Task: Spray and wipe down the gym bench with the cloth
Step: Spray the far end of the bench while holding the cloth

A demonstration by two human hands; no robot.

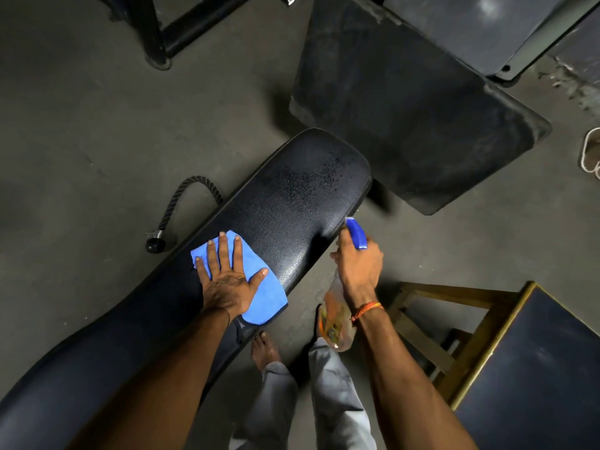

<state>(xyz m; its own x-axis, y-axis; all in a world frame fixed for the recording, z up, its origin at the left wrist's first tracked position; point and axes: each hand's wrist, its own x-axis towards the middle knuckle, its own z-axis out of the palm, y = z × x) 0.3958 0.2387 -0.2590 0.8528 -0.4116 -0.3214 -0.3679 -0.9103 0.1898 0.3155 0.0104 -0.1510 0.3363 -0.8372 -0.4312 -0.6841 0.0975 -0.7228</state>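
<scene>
A long black padded gym bench (pixel 285 209) runs from the lower left to the upper middle, with spray droplets beading on its far end. My left hand (pixel 229 274) lies flat, fingers spread, pressing a blue cloth (pixel 263 297) onto the middle of the pad. My right hand (pixel 358 264) grips a clear spray bottle (pixel 334 323) with a blue trigger head, held just off the bench's right edge, its nozzle pointing toward the far end.
A dark floor mat (pixel 406 102) lies beyond the bench. A black rope handle (pixel 175 206) rests on the floor at left. A wooden stool (pixel 461 323) with a dark top stands at right. Black machine frames (pixel 175 30) sit at the top. My bare feet stand beside the bench.
</scene>
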